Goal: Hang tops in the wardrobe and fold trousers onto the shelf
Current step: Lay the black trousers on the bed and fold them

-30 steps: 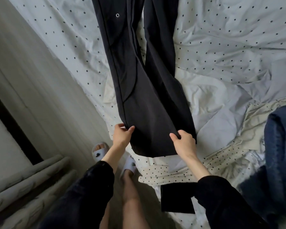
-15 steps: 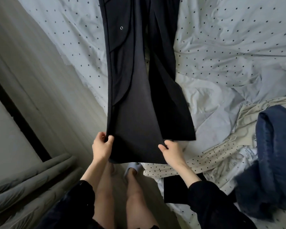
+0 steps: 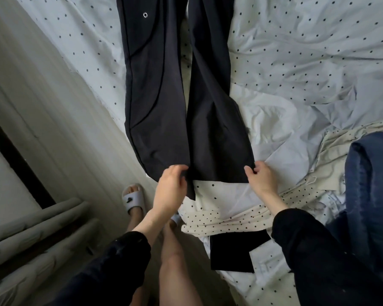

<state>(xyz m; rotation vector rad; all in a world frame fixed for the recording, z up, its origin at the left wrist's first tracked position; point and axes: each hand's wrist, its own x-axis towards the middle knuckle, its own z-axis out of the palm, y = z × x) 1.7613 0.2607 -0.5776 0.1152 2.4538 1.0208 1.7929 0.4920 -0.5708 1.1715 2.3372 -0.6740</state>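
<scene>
Black trousers [image 3: 164, 96] lie stretched out lengthwise on the dotted bedsheet [image 3: 307, 51], legs pointing toward me, the two legs side by side. My left hand [image 3: 171, 186] pinches the inner hem corner of the right-hand leg, near where the two legs meet at the bed's edge. My right hand [image 3: 260, 176] pinches the outer hem corner of that same leg. The waist end runs out of view at the top.
A cream dotted garment [image 3: 263, 208] and a blue denim garment [image 3: 372, 195] lie on the bed at the right. A small black cloth piece [image 3: 232, 250] hangs at the bed's edge. My feet in white slippers [image 3: 133, 199] stand on the pale floor [image 3: 42, 120]; a radiator [image 3: 31, 235] is at lower left.
Both hands shifted right from one leg's hem to the other leg's hem. The legs, overlapped before, now lie side by side on the bed.
</scene>
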